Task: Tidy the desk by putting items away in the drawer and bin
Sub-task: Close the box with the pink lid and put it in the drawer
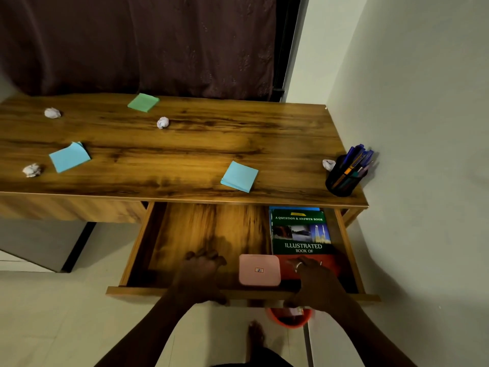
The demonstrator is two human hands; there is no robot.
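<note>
Currently bench (pixel 211 144) carries four paper balls (pixel 52 112) (pixel 162 122) (pixel 31 170) (pixel 328 164), three note pads (pixel 143 102) (pixel 69 156) (pixel 239 176), one pen cup (pixel 344 178); left hand (pixel 201 274) and right hand (pixel 315 283) fingers curl over drawer front (pixel 132 290).

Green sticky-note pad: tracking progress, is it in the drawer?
No, the green square paper sticky-note pad lies on the wooden desk top.

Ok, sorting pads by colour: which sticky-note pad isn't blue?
The green pad at the far edge of the desk; the left pad and the front pad are blue.
</note>
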